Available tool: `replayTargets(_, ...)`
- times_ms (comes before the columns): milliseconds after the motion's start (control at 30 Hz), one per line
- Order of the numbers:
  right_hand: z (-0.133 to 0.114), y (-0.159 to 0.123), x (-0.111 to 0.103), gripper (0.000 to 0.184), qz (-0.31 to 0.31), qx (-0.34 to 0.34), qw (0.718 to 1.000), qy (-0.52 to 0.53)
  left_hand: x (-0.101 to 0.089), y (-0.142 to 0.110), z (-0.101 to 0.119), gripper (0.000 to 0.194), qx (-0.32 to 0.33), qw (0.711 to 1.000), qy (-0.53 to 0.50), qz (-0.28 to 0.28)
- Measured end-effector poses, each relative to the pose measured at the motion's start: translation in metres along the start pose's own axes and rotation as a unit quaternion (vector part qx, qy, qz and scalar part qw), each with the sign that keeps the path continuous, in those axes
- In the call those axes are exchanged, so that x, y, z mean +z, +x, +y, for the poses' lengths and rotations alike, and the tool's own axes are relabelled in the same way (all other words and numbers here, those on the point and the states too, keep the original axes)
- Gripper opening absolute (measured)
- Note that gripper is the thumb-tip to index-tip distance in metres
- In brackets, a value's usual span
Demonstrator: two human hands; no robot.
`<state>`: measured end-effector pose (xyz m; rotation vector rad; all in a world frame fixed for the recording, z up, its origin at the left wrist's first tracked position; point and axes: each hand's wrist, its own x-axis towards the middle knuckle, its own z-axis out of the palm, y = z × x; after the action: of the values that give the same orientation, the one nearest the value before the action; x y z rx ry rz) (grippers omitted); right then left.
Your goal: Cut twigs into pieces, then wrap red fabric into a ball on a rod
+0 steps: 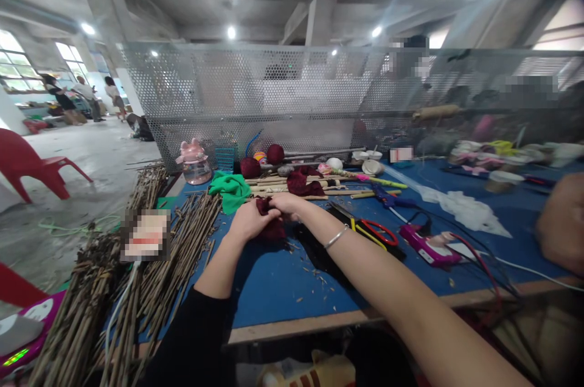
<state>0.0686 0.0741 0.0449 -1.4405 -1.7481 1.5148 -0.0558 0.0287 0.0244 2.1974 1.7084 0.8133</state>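
Observation:
Both my hands meet over the middle of the blue table. A piece of dark red cloth is gathered between them, its lower end hanging toward the tabletop. My left hand is closed on the cloth. Just beyond it, my right hand is closed with its fingertips at the same cloth; a silver bangle circles that wrist. Green cloth lies just behind my left hand. Another dark red cloth piece rests on pale sticks behind my right hand. My fingers hide the cloth's upper part.
Bundled dry twigs cover the table's left side. Red-handled scissors and a pink power strip lie right of my forearm. A lidded jar, dark red balls and a perforated metal screen stand behind. Another person's arm is at far right.

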Motion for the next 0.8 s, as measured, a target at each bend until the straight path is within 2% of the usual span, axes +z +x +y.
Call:
replayTargets(100, -0.007, -0.003, -0.004, 0.014, -0.012, -0.024, 1.0, 0.005, -0.001, 0.0, 0.0, 0.036, -0.006, 1.0, -0.016, -0.019)
replayTargets(167, -0.006, -0.009, -0.008, 0.012, 0.006, -0.074, 0.997, 0.001, -0.001, 0.0, -0.004, 0.031, -0.013, 1.0, -0.026, -0.003)
replayTargets(267, 0.014, -0.021, -0.015, 0.021, 0.116, -0.171, 0.978, -0.033, -0.002, 0.003, -0.015, 0.033, -0.054, 0.997, -0.024, 0.049)
replayTargets(333, 0.038, -0.028, -0.021, 0.035, 0.2, -0.191, 0.958, -0.082, -0.002, 0.004, -0.023, 0.035, -0.087, 0.993, -0.009, 0.083)
replayTargets(367, 0.051, -0.032, -0.024, 0.045, 0.214, -0.182, 0.954, -0.107, -0.003, 0.005, -0.025, 0.033, -0.096, 0.991, -0.001, 0.096)
replayTargets(467, 0.08, -0.038, -0.032, 0.079, 0.168, -0.157, 0.963, -0.137, -0.003, 0.005, -0.027, 0.023, -0.074, 0.991, 0.001, 0.113)
replayTargets(533, 0.083, -0.04, -0.034, 0.091, 0.116, -0.186, 0.965, -0.145, -0.001, 0.003, -0.022, 0.02, -0.029, 0.995, -0.022, 0.095)
replayTargets(600, 0.074, -0.039, -0.032, 0.084, 0.063, -0.252, 0.955, -0.146, 0.002, 0.001, -0.014, 0.018, 0.024, 0.997, -0.046, 0.065)
replayTargets(667, 0.063, -0.039, -0.028, 0.06, 0.04, -0.308, 0.939, -0.145, 0.006, -0.002, -0.008, 0.018, 0.062, 0.995, -0.059, 0.043)
replayTargets(733, 0.055, -0.039, -0.025, 0.037, 0.071, -0.319, 0.931, -0.164, 0.01, -0.003, -0.005, 0.022, 0.072, 0.994, -0.071, 0.034)
replayTargets(800, 0.053, -0.041, -0.024, 0.033, 0.135, -0.308, 0.921, -0.196, 0.012, -0.003, -0.004, 0.027, 0.056, 0.994, -0.088, 0.035)
